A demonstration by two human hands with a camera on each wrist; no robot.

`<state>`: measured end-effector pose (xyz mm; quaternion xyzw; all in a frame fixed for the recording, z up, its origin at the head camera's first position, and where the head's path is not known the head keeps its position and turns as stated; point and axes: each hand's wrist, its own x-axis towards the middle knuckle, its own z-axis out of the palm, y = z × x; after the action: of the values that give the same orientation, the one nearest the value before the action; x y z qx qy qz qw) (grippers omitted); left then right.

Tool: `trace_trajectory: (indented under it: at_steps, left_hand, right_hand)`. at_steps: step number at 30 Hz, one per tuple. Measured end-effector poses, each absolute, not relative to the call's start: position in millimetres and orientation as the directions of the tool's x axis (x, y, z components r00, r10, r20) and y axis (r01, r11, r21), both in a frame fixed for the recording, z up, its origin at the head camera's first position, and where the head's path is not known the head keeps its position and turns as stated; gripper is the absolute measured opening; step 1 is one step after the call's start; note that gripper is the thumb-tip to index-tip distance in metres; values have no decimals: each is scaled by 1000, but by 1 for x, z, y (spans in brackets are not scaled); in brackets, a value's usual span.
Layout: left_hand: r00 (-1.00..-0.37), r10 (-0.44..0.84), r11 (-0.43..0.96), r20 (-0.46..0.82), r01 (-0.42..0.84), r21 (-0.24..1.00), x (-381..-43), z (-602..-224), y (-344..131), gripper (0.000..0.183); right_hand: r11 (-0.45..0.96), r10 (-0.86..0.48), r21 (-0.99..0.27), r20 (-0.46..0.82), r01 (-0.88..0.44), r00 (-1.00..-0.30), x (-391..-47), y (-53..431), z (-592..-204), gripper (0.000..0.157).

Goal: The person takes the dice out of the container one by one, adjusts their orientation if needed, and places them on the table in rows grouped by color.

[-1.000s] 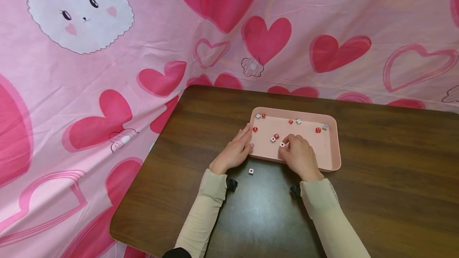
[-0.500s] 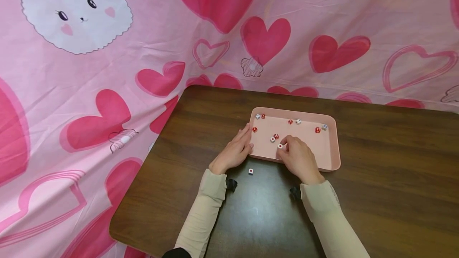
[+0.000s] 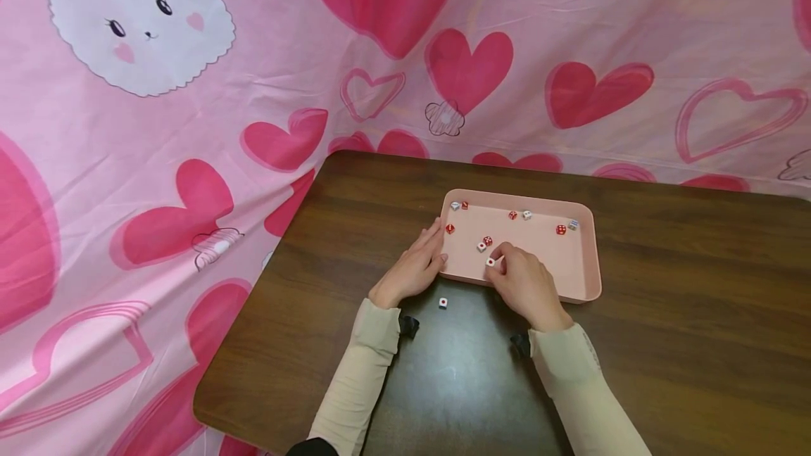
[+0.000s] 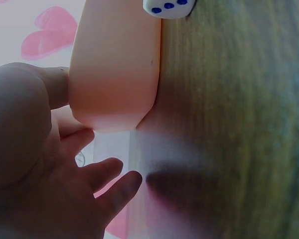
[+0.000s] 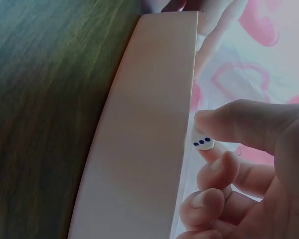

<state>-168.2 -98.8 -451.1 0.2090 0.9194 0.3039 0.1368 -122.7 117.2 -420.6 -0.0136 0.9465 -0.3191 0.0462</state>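
A white die (image 3: 491, 262) is pinched between the thumb and a finger of my right hand (image 3: 527, 287), over the near part of the pink tray (image 3: 592, 259). In the right wrist view, blue dots show on this die (image 5: 203, 139), close to the tray's wall. My left hand (image 3: 412, 269) touches the tray's left end with its fingers extended and its thumb at the near corner. Just left of the held die, a white die (image 3: 481, 248) lies beside a red die (image 3: 488, 241). Another white die (image 3: 443, 303) sits on the table in front of the tray.
Along the tray's far side, red and white dice lie in pairs: a red die (image 3: 465, 205) at left, a white die (image 3: 526, 214) mid-way, a red die (image 3: 560, 229) at right. A lone red die (image 3: 450, 229) is near the left wall. Heart-patterned cloth (image 3: 472, 65) hangs behind the brown table (image 3: 684, 287).
My right hand has slid a little left and toward me with the pinched white die, nearing the red-and-white pair. My left hand stays at the tray's end.
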Motion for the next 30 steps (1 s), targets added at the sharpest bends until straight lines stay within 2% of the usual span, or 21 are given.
trace_trajectory:
  at_steps: [15, 30]
  left_hand:
    - [-874, 474, 723, -104, 320, 612, -168, -453, -99, 61]
    - [-879, 461, 738, -125, 301, 604, -168, -453, -100, 61]
  right_hand:
    - [811, -97, -583, -52, -49, -994, -110, 111, -422, 19]
    - [807, -122, -590, -99, -41, -988, -102, 104, -423, 19]
